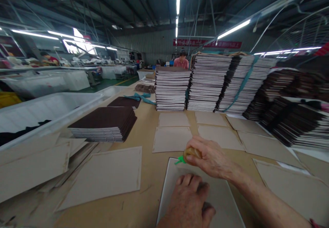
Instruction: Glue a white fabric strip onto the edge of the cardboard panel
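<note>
Across the long tan-papered worktable (146, 125), tall stacks of dark-and-white striped flat boards (203, 82) fill the far side, more of them slumping along the right edge, and a lower stack of dark brown sheets (105, 123) sits to the left. Between them lie several grey rectangular cardboard panels (172, 139) spread singly in rows, some with a darker line along their edges; these look already treated, though that is a judgement. Nearest the camera lies one pale grey cardboard panel (226, 200), seemingly the piece in hand. The left hand (189, 202) rests flat on its near part, fingers together, pinning it down. The right hand (209, 157) is at its far edge, fingers curled tight around a small yellowish applicator with a green tip (186, 155). Judging by the tall stacks, much stock remains.
</note>
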A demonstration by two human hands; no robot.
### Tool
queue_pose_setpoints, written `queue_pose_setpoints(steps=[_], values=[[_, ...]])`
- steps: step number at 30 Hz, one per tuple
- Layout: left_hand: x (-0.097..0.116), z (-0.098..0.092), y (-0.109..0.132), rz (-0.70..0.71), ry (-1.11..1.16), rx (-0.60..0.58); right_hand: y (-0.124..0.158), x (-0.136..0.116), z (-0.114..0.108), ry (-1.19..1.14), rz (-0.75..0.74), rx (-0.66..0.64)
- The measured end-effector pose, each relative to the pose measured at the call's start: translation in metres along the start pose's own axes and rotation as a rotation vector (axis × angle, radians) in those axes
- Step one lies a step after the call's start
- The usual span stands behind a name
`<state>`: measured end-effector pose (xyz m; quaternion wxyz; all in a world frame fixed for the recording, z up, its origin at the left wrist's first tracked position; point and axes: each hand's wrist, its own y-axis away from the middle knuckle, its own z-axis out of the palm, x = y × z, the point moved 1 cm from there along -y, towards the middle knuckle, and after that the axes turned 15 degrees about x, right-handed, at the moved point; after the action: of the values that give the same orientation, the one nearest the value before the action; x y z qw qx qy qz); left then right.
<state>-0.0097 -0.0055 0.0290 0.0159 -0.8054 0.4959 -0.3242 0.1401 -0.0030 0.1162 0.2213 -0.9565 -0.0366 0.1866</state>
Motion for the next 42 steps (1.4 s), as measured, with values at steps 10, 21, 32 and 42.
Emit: queue_pose_setpoints(steps=[10, 21, 32, 42], values=[[0.003, -0.003, 0.000, -0.011, -0.002, -0.029, -0.001, -0.001, -0.004, 0.017, -0.001, -0.017], [0.006, -0.004, 0.000, -0.013, -0.006, -0.028, 0.022, 0.019, -0.037, 0.059, 0.082, -0.037], [0.006, -0.003, -0.001, -0.042, -0.013, -0.051, 0.064, 0.057, -0.060, 0.108, 0.240, 0.031], [0.007, -0.004, -0.001, -0.044, -0.010, -0.042, 0.098, 0.082, -0.076, 0.050, 0.382, 0.082]])
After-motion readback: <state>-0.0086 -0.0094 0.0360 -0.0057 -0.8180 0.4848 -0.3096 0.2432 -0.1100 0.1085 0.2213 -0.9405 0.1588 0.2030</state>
